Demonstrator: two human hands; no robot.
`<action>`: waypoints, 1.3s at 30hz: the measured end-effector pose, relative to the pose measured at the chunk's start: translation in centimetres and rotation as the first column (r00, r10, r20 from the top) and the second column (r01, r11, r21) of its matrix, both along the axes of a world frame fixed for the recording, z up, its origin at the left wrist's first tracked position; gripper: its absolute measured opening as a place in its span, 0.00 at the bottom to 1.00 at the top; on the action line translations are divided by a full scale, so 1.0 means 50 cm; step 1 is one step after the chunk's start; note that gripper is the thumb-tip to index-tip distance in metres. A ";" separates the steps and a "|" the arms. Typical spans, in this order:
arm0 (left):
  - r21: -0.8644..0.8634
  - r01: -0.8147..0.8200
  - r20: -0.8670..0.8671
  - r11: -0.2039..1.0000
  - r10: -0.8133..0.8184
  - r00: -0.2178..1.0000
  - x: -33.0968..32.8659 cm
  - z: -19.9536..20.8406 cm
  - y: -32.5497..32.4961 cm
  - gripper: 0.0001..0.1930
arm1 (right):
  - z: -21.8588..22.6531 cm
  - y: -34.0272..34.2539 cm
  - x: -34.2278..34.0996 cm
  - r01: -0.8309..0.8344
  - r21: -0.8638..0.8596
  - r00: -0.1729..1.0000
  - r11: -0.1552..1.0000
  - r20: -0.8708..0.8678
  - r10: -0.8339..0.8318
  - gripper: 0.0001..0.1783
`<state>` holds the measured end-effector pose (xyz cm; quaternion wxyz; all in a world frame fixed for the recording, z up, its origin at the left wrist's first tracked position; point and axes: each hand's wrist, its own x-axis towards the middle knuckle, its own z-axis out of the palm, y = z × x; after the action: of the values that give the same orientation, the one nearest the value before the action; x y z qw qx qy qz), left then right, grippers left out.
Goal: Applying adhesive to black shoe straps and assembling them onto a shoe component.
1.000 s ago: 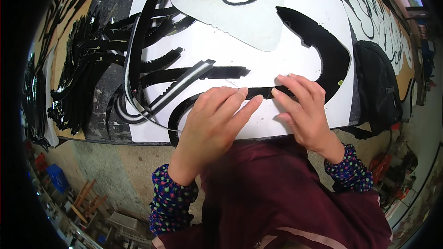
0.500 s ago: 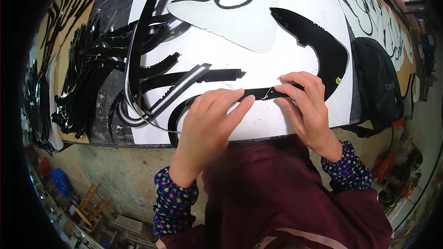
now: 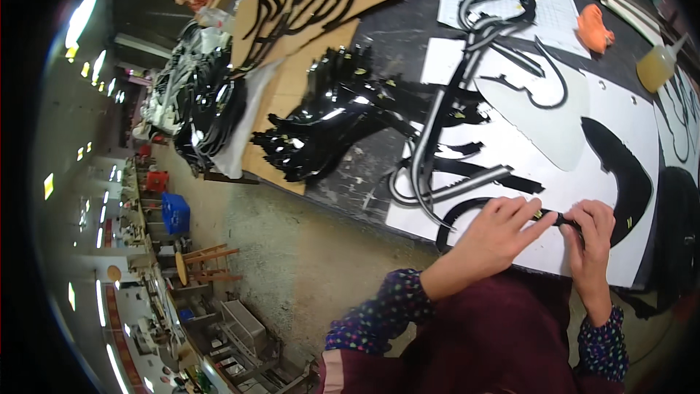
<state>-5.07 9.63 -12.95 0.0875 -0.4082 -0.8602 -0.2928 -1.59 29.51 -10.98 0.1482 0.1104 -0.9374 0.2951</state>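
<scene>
My left hand [image 3: 497, 239] is closed on a narrow black strip [image 3: 453, 213], fingertips pressed along it. A short distance to the right, my right hand [image 3: 592, 225] pinches the same strip between thumb and fingers. A small yellow mark shows on the strip by the left fingertips. The strip's left end bends round beside my left wrist, over a white sheet [image 3: 503, 254]. Just beyond my right hand lies a wide, curved black piece [image 3: 628, 179], tapering to a point at its far end. My fingers hide part of the strip.
Black strips with pale edging [image 3: 437, 135] lie tangled on the left of the sheet, near a pale grey flat template [image 3: 543, 120]. A glossy black strip pile [image 3: 328, 120] rests farther left. A bottle of yellow liquid [image 3: 656, 67] and an orange cloth-like lump [image 3: 595, 29] are at far right.
The view has swung to the left, so the table appears farther right and the room comes in. Both hands stay on the strip, with less of it showing between them.
</scene>
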 end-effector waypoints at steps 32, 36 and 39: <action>0.128 -0.146 0.842 0.981 -0.030 0.539 -0.081 0.068 0.043 0.09 | -0.005 0.044 -0.050 -0.198 -0.161 0.980 0.967 -0.015 0.198 0.06; 0.101 -0.155 0.879 0.983 -0.015 0.477 -0.085 0.068 0.045 0.09 | -0.010 0.049 -0.050 -0.181 -0.224 0.983 0.958 -0.003 0.185 0.07; 0.083 -0.145 0.888 0.986 -0.007 0.459 -0.087 0.067 0.047 0.09 | -0.014 0.054 -0.049 -0.213 -0.274 0.976 0.938 -0.023 0.215 0.08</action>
<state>-9.43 11.99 -9.59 -0.3296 -0.1543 -0.7725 -0.5204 -4.05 32.23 -11.66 0.1256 0.1888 -0.8704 0.4371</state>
